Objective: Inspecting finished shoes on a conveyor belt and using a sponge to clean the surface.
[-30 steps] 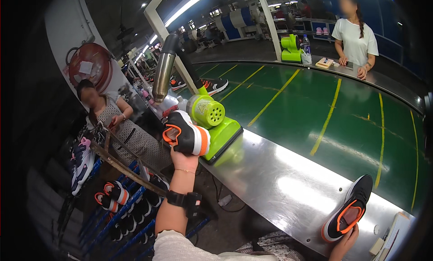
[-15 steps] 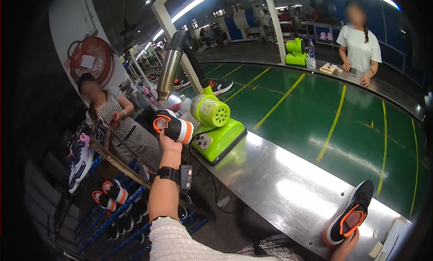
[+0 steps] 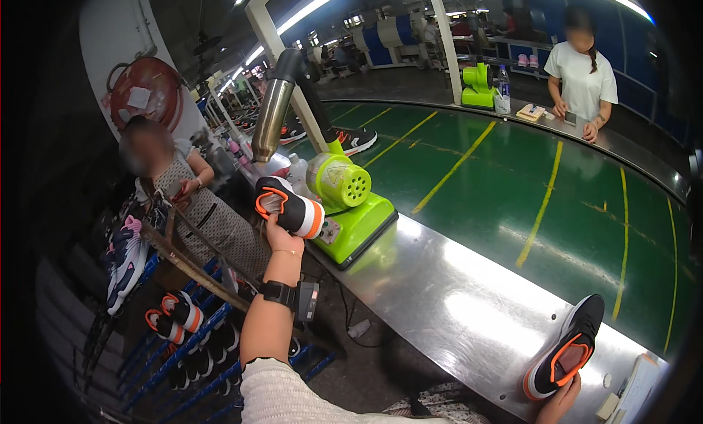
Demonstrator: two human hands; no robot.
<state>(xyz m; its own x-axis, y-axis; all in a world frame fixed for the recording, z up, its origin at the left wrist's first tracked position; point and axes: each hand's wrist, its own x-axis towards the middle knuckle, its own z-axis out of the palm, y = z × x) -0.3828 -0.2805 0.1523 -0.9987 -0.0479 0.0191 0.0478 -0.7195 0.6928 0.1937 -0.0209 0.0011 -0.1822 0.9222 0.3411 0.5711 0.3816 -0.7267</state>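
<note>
One green belt [image 3: 498,175] is spreading from 12 to 4 o'clock, and one metal counter [image 3: 454,292] is running along its near edge. Two co-workers are flanking you: a person in white [image 3: 586,80] at 2 o'clock, a person in a patterned dress [image 3: 220,215] at 9. One blue-railed rack [image 3: 210,323] at 8 o'clock is holding two orange-trimmed shoes [image 3: 183,313] above darker ones too dim for counting. Two lime-green machines are standing: the nearer machine [image 3: 359,230] at centre, the farther machine [image 3: 480,87] between 1 and 2. You are handling two black shoes. The first shoe [image 3: 293,215] is hanging at 9 o'clock, just below one steel nozzle [image 3: 272,120]; your left hand [image 3: 284,237] is curling round it, forearm pointing to 12. The second shoe [image 3: 578,325] is lying on the counter at 4 o'clock, toe pointing to 1; your right hand [image 3: 562,400] is closing partly on its heel. One clear bottle [image 3: 503,83] is standing beside the farther machine, contents unclear.
</note>
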